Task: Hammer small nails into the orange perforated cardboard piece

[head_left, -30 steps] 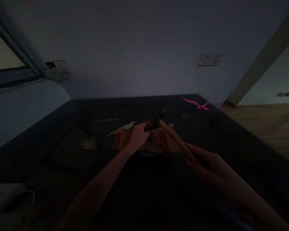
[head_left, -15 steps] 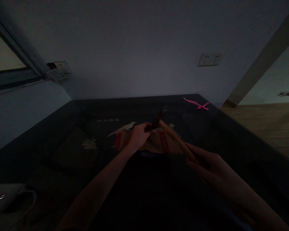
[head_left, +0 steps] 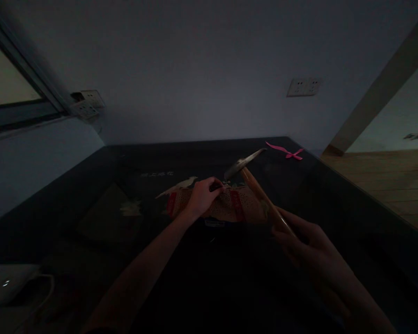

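Note:
My right hand (head_left: 308, 241) is closed around the wooden handle of a hammer (head_left: 261, 191). The hammer is raised at a slant, its metal head up and to the right of my left fingertips. My left hand (head_left: 204, 197) has its thumb and fingers pinched together over a tan, dotted packet or cloth (head_left: 226, 208) with red bands. Something small and pale shows beside the fingertips, too dim to name; what the pinch holds is hidden. The patterned piece lies on a dark tabletop (head_left: 195, 157).
A pink ribbon (head_left: 289, 153) lies at the back right. A white device with a cable (head_left: 14, 278) is at the left edge. Wall sockets (head_left: 303, 87) are above the table, and wooden floor (head_left: 383, 178) shows on the right. The room is very dark.
My right hand has lifted the hammer, so its head has gone from over the left fingertips to above and right of them. My left hand stays in place.

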A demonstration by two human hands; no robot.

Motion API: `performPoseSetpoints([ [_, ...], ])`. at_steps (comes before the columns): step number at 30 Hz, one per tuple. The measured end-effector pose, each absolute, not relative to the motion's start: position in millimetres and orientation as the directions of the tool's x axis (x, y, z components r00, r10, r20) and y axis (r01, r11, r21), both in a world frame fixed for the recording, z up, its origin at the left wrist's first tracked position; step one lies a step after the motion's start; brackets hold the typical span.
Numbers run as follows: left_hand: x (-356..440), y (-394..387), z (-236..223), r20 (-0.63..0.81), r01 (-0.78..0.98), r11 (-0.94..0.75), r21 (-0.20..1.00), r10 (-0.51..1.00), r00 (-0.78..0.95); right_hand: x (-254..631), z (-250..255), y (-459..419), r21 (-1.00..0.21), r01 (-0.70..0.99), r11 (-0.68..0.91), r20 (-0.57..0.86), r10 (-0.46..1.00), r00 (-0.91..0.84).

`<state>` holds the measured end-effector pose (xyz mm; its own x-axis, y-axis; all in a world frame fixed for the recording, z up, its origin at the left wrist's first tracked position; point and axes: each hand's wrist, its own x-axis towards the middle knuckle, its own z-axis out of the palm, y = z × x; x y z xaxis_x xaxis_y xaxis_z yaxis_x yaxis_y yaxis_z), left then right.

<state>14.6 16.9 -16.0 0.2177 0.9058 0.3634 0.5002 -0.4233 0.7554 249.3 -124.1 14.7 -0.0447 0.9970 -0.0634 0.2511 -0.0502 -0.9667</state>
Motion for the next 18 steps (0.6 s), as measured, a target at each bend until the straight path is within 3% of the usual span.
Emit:
performPoseSetpoints([
  [6,14,13,-9,0.382,0.432,-0.478,0.765,0.876,0.293,256,-4,-124,-0.994,0.054,-0.092,-0.092,0.996,-0.002],
  [15,1,15,2,0.351,0.485,-0.486,0.727,0.87,0.346,259,-3,-124,-0.993,0.059,-0.103,-0.106,0.994,-0.036],
  [18,-4,5,19,0.443,0.551,-0.521,0.652,0.851,0.281,257,0,-126,-0.991,0.059,-0.123,-0.125,0.991,-0.045],
])
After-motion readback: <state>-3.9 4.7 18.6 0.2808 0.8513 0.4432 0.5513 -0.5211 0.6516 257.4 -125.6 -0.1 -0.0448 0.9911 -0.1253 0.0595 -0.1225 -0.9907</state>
